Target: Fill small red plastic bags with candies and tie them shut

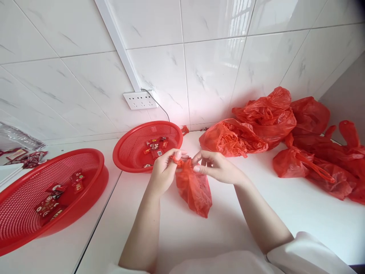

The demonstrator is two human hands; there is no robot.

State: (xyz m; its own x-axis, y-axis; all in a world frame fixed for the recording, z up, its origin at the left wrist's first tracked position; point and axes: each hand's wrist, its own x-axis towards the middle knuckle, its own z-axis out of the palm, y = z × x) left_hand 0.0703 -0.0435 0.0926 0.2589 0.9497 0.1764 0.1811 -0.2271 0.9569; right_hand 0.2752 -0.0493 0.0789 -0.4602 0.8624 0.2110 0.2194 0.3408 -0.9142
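Observation:
A small red plastic bag point(195, 190) hangs between my two hands, low over the white table, its bottom corner pointing toward me. My left hand point(168, 167) is closed on the bunched top of the bag, thumb pressed against the fingers. At the other side of the bag's neck is my right hand point(213, 164), with its fingers curled and thumb and fingertips touching the plastic. What lies inside the bag cannot be made out. Just behind my left hand stands a red perforated basket point(122, 152) holding several small wrapped packets point(155, 146).
Nearer on the left, a larger red basket point(97, 167) holds more packets point(49, 203). Loose packets point(34, 159) lie at the far left. Red plastic bags point(234, 139) heap along the wall, with knotted bags point(293, 161) at right. A socket panel point(139, 101) with a cable is on the tiled wall.

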